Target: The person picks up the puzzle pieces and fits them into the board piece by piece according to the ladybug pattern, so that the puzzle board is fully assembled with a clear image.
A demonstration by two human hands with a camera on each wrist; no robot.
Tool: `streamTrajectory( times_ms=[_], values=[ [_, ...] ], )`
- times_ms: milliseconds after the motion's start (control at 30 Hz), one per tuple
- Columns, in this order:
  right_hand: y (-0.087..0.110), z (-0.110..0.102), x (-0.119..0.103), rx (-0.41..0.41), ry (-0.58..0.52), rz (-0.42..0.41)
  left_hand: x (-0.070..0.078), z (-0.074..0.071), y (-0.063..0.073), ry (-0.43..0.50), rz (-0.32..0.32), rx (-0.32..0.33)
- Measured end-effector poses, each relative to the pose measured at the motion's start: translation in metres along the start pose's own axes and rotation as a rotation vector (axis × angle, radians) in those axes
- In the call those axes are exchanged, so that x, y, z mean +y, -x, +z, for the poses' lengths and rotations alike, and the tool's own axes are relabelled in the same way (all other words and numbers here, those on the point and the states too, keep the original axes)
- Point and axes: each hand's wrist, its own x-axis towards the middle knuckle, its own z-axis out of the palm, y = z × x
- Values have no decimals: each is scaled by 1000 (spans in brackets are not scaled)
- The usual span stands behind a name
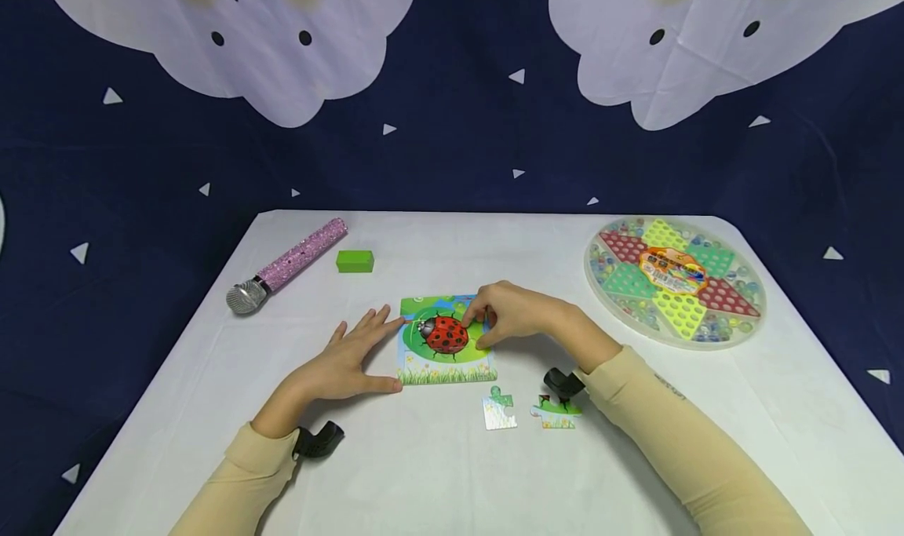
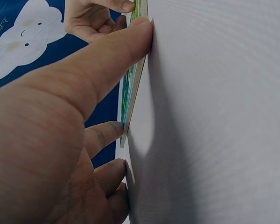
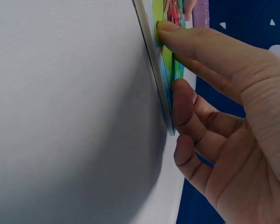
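Observation:
A square ladybug jigsaw puzzle (image 1: 431, 367) lies flat on the white table in the head view. My left hand (image 1: 346, 363) is spread at its left side, forefinger and thumb touching the edge, the other fingers on the table. My right hand (image 1: 519, 312) bends over the puzzle's right part. Its thumb and forefinger pinch at a puzzle piece (image 1: 475, 333) beside the ladybug's right end; the hand partly hides that piece. In the right wrist view the thumb (image 3: 170, 33) rests on the puzzle's yellow-green area. Two loose jigsaw pieces (image 1: 498, 412) (image 1: 558, 417) lie nearer the front.
At the back left are a pink glittery microphone (image 1: 300, 255) and a green block (image 1: 355, 261). A round Chinese checkers board (image 1: 674, 281) with marbles sits at the back right. Behind the table (image 1: 424, 473) hangs a dark blue cloth (image 1: 466, 151) with clouds.

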Motion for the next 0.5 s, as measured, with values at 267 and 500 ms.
streamTrajectory(
  times_ms=[267,500],
  values=[
    [1,-2,-1,3,-5,-10,-1,-1,0,-3,-3,1],
    [-1,-3,-1,-5,2,3,0,0,0,-3,1,3]
  ],
)
